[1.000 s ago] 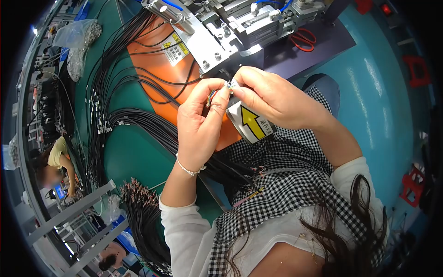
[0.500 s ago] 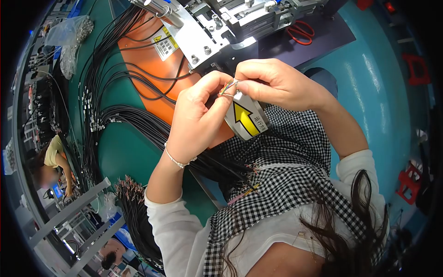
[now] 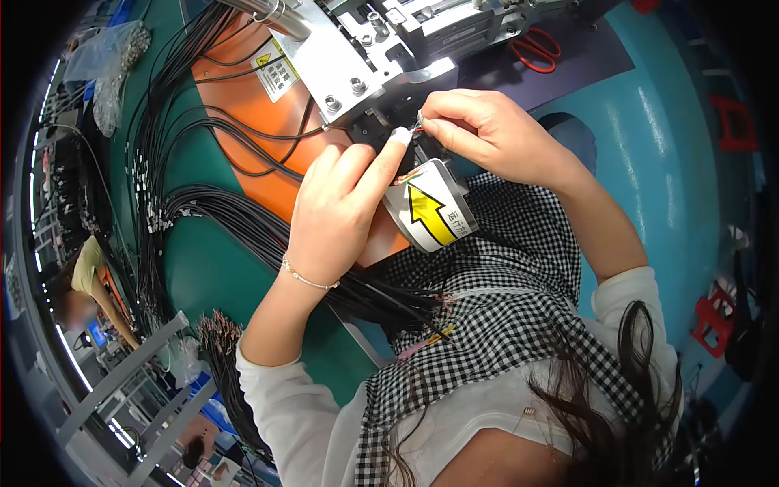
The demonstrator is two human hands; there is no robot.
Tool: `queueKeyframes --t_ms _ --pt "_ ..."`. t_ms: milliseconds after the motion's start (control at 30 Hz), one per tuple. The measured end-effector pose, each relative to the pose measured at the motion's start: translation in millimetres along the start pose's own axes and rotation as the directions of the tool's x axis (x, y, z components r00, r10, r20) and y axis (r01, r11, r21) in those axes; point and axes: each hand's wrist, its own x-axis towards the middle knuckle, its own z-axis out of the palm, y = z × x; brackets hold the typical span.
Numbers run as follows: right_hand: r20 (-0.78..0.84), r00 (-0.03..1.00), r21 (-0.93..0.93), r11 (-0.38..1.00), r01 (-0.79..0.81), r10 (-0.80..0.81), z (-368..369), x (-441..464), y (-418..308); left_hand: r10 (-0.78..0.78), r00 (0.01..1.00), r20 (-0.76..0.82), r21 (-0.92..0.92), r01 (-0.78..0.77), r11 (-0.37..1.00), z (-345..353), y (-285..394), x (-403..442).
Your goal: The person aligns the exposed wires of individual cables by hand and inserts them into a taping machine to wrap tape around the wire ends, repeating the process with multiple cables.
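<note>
- Head view: the right hand [image 3: 491, 134] pinches thin wires [image 3: 418, 127] between thumb and forefinger.
- The left hand [image 3: 341, 207] stretches its forefinger just beside them; whether its fingers grip anything, I cannot tell.
- Coloured strands [image 3: 408, 176] show below that forefinger, at the arrow label [image 3: 432, 214].

The left hand [image 3: 337, 207] points toward the right hand [image 3: 495, 138], fingers [image 3: 445, 105] pinched.
</note>
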Motion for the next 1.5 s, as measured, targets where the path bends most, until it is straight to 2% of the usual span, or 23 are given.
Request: queueKeyframes --t_ms 133,300,367,667,767,933,1033,1200,1300,1333,1433,1500 --pt "-0.042 0.997 -0.04 0.997 0.062 -0.063 4 0 7 0.012 1.0 0.009 0.087 -0.012 0.996 -1 3 0" --pt "-0.07 0.994 -0.064 0.994 0.083 -0.088 7 -2 8 -0.011 1.0 0.011 0.067 0.01 0.998 0 5 -2" --pt "-0.083 0.99 -0.088 0.991 0.104 -0.111 7 -1 8 -0.05 0.996 0.071 0.027 0.048 0.998 -2 8 -1" --pt "-0.025 0.99 -0.161 0.978 0.135 -0.141 3 1 8 -0.102 0.984 0.148 0.039 0.097 0.994 -5 11 1" --pt "0.166 0.969 0.186 0.959 -0.213 0.183 -2 6 5 -0.118 0.978 0.172 0.058 0.11 0.992 -6 12 2" --pt "0.172 0.952 0.329 0.896 -0.298 0.254 2 7 9 -0.131 0.978 0.162 0.072 0.12 0.99 -6 13 5" --pt "0.146 0.952 0.424 0.852 -0.307 0.27 8 6 14 -0.12 0.982 0.146 0.106 0.105 0.989 -4 14 5" --pt "0.1 0.942 0.438 0.836 -0.33 0.32 9 6 11 -0.128 0.981 0.144 0.127 0.11 0.986 -3 14 5" --pt "-0.013 0.895 0.072 0.893 -0.444 0.446 -2 4 -14 -0.092 0.992 0.08 0.067 0.087 0.994 3 6 -1" --pt "-0.018 0.896 0.07 0.895 -0.441 0.444 -1 4 -13 -0.075 0.996 0.048 0.036 0.073 0.997 5 2 -1" --pt "-0.19 0.934 0.216 0.941 -0.261 0.302 11 1 -5 -0.079 0.997 0.013 -0.029 0.08 0.996 7 -2 -2" --pt "-0.219 0.943 0.187 0.959 -0.212 0.251 13 2 -5 -0.074 0.997 0.001 -0.064 0.074 0.995 7 -2 -1"
